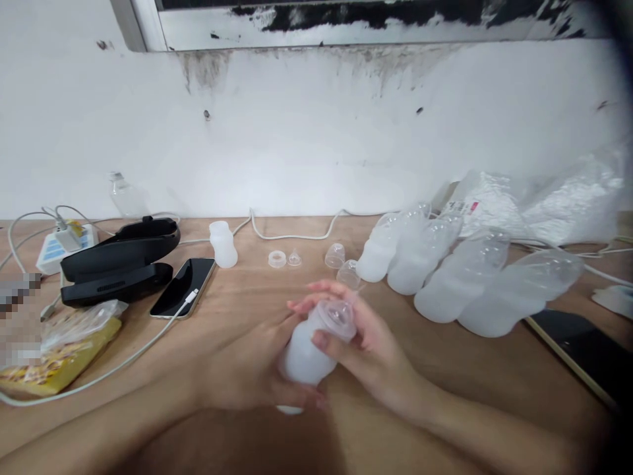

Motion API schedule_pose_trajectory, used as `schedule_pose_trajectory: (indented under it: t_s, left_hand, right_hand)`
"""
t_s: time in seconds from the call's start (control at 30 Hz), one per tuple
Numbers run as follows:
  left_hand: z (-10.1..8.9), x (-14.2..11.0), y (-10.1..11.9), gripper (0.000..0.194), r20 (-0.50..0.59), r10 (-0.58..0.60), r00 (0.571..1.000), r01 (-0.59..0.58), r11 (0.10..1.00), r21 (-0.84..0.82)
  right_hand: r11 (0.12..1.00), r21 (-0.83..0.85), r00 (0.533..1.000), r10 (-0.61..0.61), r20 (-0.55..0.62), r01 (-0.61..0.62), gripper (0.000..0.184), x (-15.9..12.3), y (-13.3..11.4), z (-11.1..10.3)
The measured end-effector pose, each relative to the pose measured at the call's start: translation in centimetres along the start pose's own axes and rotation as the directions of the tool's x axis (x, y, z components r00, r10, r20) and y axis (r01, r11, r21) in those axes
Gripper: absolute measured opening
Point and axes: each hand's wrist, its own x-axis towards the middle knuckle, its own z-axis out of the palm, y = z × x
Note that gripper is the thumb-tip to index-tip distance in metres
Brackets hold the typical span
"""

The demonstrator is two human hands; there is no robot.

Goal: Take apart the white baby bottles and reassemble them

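Note:
A frosted white baby bottle (302, 353) is tilted between my two hands above the table's near side. My left hand (247, 363) is wrapped round its body. My right hand (368, 349) grips the collar at the top, where a clear nipple (337, 312) shows. Just beyond my right fingers lie two clear dome caps, one cap (335, 255) behind the other cap (349, 274). Farther back are a loose collar ring (277, 258), a loose nipple (295, 258) and an open-topped bottle body (223, 244) standing upright.
Several capped baby bottles (452, 280) lie at the right, near plastic bags (529, 204) and a dark phone (578, 349). On the left are a phone (182, 287) with a white cable, a black case (119, 260), a power strip (66, 247) and a yellow snack bag (64, 349).

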Motion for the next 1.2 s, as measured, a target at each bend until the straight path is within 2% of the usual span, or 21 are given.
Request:
schedule_pose_trajectory:
  t_s: [0.07,0.1,0.13,0.17,0.2,0.23,0.27,0.3,0.4,0.5,0.57,0.6,0.7,0.73,0.8,0.83,0.9,0.97,1.0,1.07,1.2]
  left_hand:
    - [-0.6,0.1,0.0,0.036,0.115,-0.030,0.993,0.045,0.991,-0.125]
    - [-0.8,0.2,-0.4,0.033,0.121,-0.075,0.990,0.092,0.985,-0.143]
    - [-1.1,0.4,-1.0,0.033,0.063,-0.135,0.989,0.142,0.982,-0.122]
    - [-1.3,0.6,-1.8,0.035,-0.042,-0.191,0.981,0.187,0.979,-0.076]
    - [-1.5,0.9,-2.9,0.037,-0.233,-0.225,0.946,0.238,0.971,0.030]
    - [-1.7,1.1,-4.1,0.038,-0.418,-0.195,0.887,0.268,0.956,0.121]
    - [-1.8,1.3,-5.3,0.041,-0.534,-0.141,0.834,0.282,0.940,0.191]
    - [-1.9,1.5,-6.5,0.045,-0.587,-0.128,0.799,0.300,0.932,0.204]
    - [-1.9,1.7,-8.5,0.063,-0.687,-0.058,0.724,0.313,0.915,0.253]
    - [-1.3,1.4,-8.1,0.082,-0.777,0.069,0.626,0.304,0.896,0.324]
    - [-0.8,1.1,-7.1,0.074,-0.795,0.225,0.563,0.284,0.851,0.442]
    - [-0.6,1.0,-6.5,0.063,-0.771,0.313,0.554,0.271,0.808,0.523]
    - [-0.6,0.7,-5.4,0.031,-0.639,0.493,0.591,0.249,0.642,0.725]
    - [-0.8,0.6,-5.2,0.028,-0.620,0.517,0.591,0.263,0.602,0.754]
    - [-1.6,0.7,-4.8,0.033,-0.594,0.544,0.592,0.298,0.537,0.789]
    - [-2.1,0.7,-4.7,0.041,-0.573,0.537,0.620,0.311,0.502,0.807]
    - [-3.3,0.9,-4.7,0.053,-0.498,0.477,0.724,0.301,0.431,0.851]
    - [-4.3,1.2,-5.1,0.053,-0.416,0.394,0.820,0.268,0.379,0.886]
    - [-4.8,1.4,-5.4,0.051,-0.393,0.365,0.844,0.260,0.363,0.895]
    - [-5.6,1.8,-6.1,0.049,-0.376,0.338,0.863,0.258,0.345,0.902]
    - [-6.9,3.1,-7.4,0.050,-0.375,0.321,0.870,0.277,0.311,0.909]
  right_hand:
    - [0.986,0.047,0.983,-0.152,-0.101,0.157,0.022,1.1,-0.2,-1.0]
    - [0.973,0.044,0.962,-0.217,-0.165,0.227,0.018,1.7,-0.2,-1.5]
    - [0.962,0.016,0.939,-0.262,-0.224,0.272,0.016,2.1,0.0,-2.0]
    - [0.960,-0.040,0.924,-0.278,-0.261,0.278,0.017,2.5,0.2,-2.4]
    - [0.962,-0.118,0.925,-0.271,-0.266,0.247,0.018,2.7,0.6,-2.8]
    - [0.957,-0.216,0.941,-0.242,-0.237,0.192,0.019,2.7,1.0,-3.0]
    - [0.935,-0.328,0.961,-0.202,-0.188,0.132,0.020,2.7,1.6,-3.1]
    - [0.894,-0.439,0.980,-0.158,-0.123,0.089,0.021,2.5,2.2,-3.1]
    - [0.732,-0.670,0.992,-0.093,0.084,0.125,0.022,1.9,3.7,-2.8]
    - [0.625,-0.763,0.986,-0.072,0.153,0.164,0.022,1.6,4.6,-2.6]
    - [0.598,-0.790,0.988,-0.026,0.150,0.135,0.023,1.6,4.8,-2.7]
    - [0.589,-0.799,0.989,-0.007,0.148,0.124,0.023,1.6,4.8,-2.7]
    - [0.572,-0.813,0.989,0.018,0.147,0.110,0.024,1.7,4.7,-2.7]
    - [0.569,-0.815,0.989,0.017,0.146,0.110,0.024,1.7,4.7,-2.7]
    - [0.565,-0.817,0.989,0.010,0.144,0.113,0.023,1.8,4.7,-2.7]
    - [0.562,-0.819,0.990,0.007,0.144,0.115,0.023,1.8,4.7,-2.7]
    - [0.557,-0.822,0.990,0.005,0.144,0.117,0.023,1.8,4.7,-2.7]
    - [0.551,-0.827,0.990,0.007,0.140,0.113,0.023,1.8,4.8,-2.7]
    - [0.548,-0.829,0.990,0.009,0.140,0.112,0.023,1.8,4.8,-2.7]
    - [0.545,-0.831,0.990,0.011,0.140,0.112,0.023,1.8,4.8,-2.7]
    - [0.540,-0.834,0.989,0.017,0.145,0.113,0.024,1.7,4.9,-2.7]
